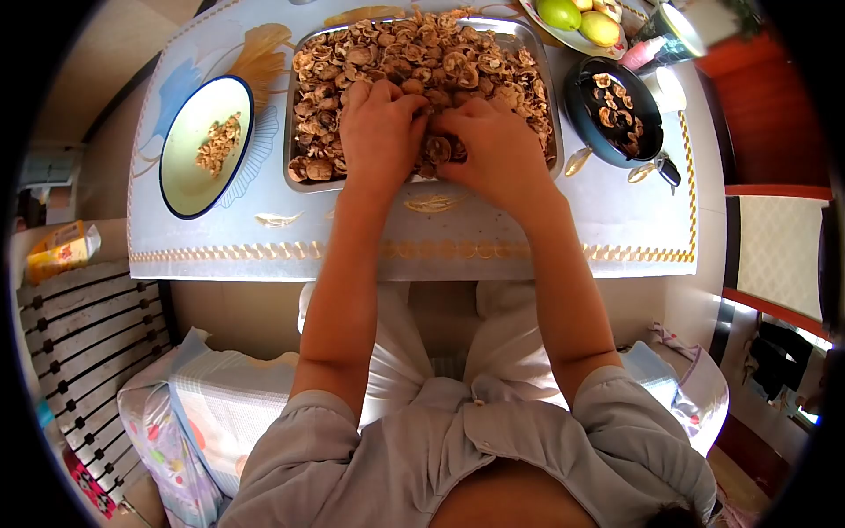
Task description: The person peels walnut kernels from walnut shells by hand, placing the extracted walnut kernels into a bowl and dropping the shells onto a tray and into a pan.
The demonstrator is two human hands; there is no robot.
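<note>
A metal tray (290,172) on the table is heaped with walnuts and broken walnut shells (405,53). Both of my hands are in the front middle of this heap, close together. My left hand (380,132) has its fingers curled down among the shells, and what its fingertips grip is hidden. Thumb and fingers of my right hand (493,145) are bent around a brown walnut piece (437,151) between the two hands. Whether that piece is whole or cracked, I cannot tell.
At left stands an enamel bowl (187,180) with walnut kernels (218,145). A dark round pan (576,114) holding walnut shells (616,101) is at right, near a plate of fruit (598,28) and a cup (669,88). The table's front edge (422,271) is before me.
</note>
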